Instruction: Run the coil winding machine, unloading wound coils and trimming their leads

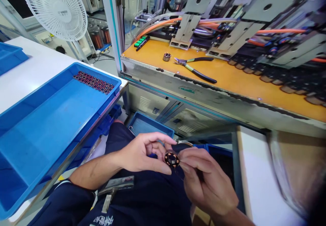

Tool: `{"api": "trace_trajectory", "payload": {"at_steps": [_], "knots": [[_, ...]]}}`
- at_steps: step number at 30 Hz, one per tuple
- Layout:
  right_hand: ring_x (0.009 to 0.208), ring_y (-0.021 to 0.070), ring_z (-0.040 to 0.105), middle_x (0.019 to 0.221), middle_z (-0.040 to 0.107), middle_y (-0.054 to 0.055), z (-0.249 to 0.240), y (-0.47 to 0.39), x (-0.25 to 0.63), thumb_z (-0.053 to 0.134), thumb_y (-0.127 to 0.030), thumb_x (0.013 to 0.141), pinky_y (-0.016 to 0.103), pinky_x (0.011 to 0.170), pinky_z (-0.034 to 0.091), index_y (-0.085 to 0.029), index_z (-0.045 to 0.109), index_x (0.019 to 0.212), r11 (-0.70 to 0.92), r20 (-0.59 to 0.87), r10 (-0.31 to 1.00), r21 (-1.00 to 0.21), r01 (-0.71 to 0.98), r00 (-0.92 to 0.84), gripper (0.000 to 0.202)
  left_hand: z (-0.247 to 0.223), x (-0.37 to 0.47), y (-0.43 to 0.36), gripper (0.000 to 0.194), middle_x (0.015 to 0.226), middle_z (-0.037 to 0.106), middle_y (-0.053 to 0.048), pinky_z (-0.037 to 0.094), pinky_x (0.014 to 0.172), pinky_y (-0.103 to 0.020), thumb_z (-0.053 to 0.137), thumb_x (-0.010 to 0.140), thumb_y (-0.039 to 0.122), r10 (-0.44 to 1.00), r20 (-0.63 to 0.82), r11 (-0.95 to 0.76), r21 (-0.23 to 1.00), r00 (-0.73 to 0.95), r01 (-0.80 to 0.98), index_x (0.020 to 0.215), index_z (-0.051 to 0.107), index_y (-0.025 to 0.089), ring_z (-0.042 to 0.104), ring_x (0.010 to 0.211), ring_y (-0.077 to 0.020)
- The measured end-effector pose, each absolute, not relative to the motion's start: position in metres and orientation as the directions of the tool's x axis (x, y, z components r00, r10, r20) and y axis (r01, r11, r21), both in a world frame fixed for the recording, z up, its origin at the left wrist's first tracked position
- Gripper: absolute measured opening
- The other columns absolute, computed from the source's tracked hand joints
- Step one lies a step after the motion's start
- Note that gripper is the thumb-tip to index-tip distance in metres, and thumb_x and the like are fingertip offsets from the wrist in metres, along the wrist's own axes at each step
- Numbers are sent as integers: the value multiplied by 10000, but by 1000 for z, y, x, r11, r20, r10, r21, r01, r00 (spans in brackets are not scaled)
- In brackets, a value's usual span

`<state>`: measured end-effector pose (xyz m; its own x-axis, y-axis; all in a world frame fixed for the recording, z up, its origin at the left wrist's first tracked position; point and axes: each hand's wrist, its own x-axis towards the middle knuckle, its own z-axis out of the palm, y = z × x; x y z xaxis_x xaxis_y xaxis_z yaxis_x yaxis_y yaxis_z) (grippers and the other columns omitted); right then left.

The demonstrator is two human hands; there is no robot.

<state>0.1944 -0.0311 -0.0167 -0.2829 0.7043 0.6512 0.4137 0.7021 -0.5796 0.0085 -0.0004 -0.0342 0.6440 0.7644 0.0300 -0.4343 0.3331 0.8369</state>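
A small round motor stator (172, 158), dark with copper windings around its ring, is held over my lap between both hands. My left hand (146, 153) curls around its left side, with the thumb below and the curled fingers behind it. At its right edge, the fingertips of my right hand (206, 175) are pinched together. Thin dark wire ends hang beneath the stator; whether the right fingertips grip the rim or a wire is hidden.
On the orange bench lie cutting pliers (195, 69), another stator (166, 56), and a pen (142, 44) by a green block. A blue tray (58, 114) at left holds rows of stators (94, 81). Machine fixtures (229, 40) line the back; a white fan (57, 10) stands far left.
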Motion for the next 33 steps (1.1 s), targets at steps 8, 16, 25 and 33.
{"api": "trace_trajectory", "payload": {"at_steps": [8, 16, 25, 33], "knots": [[677, 114, 624, 767, 622, 18, -12, -36, 193, 573, -86, 861, 222, 623, 529, -185, 566, 915, 656, 675, 697, -465, 594, -242, 112, -38, 8, -7, 254, 742, 661, -12, 524, 587, -172, 687, 841, 182, 769, 49, 301, 852, 637, -428, 1085, 620, 149, 652, 610, -77], [709, 122, 597, 803, 591, 28, -24, -41, 196, 556, -38, 844, 239, 619, 507, -177, 588, 954, 596, 635, 763, -623, 507, -117, 180, -37, 17, -5, 282, 1125, 658, -71, 556, 893, -326, 831, 635, 46, 798, 353, 53, 766, 488, -640, 853, 686, 151, 694, 970, -175], [665, 120, 623, 755, 590, 8, -13, -36, 204, 520, -42, 845, 235, 606, 535, -186, 545, 895, 726, 757, 611, -421, 545, -230, 154, -32, 22, -4, 408, 906, 711, -62, 525, 774, -249, 834, 692, 295, 751, 0, 389, 808, 661, -443, 1002, 618, 142, 697, 861, -149], [702, 118, 600, 808, 592, 23, -30, -43, 203, 566, -52, 839, 235, 610, 503, -175, 572, 920, 618, 667, 735, -583, 528, -123, 147, -34, 28, -12, 269, 788, 679, -27, 545, 672, -217, 698, 825, 163, 825, 112, 180, 877, 554, -446, 1070, 588, 144, 678, 693, -104]]}}
